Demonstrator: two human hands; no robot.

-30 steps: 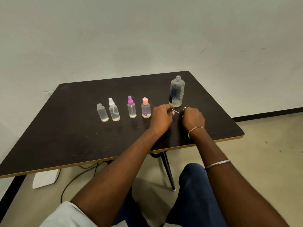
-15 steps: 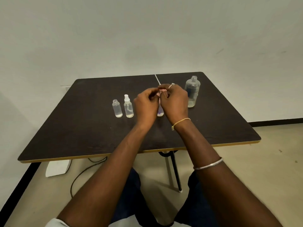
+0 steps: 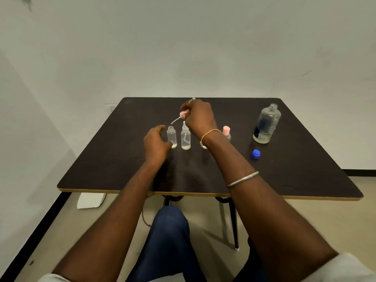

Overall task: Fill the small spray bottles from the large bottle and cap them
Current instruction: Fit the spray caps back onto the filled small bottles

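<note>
- The right hand (image 3: 198, 119) was raised above the table (image 3: 305, 180) and pinched a pink spray cap (image 3: 182, 114) at its fingertips. The cap's thin tube sloped down toward the left hand, probably so the tube could enter a bottle mouth first.
- The open small bottle (image 3: 172, 136) stood upright just below the tube's tip, with a little liquid in its bottom. It seemed to be the one awaiting this cap.
- The left hand (image 3: 156, 143) curved beside that bottle with its thumb at the base, likely to steady it. Whether it truly gripped could not be told.
- The two hands were apart, with the open bottle between them.
- Under the right hand, a white-topped bottle (image 3: 185, 137) stood already capped. A pink-topped bottle (image 3: 226, 132) showed just past the right wrist.
- Well off to the right hand's outer side, the large bottle (image 3: 266, 124) stood uncapped. Its blue lid (image 3: 255, 154) lay on the table nearer the person, seemingly left off for more pouring.
</note>
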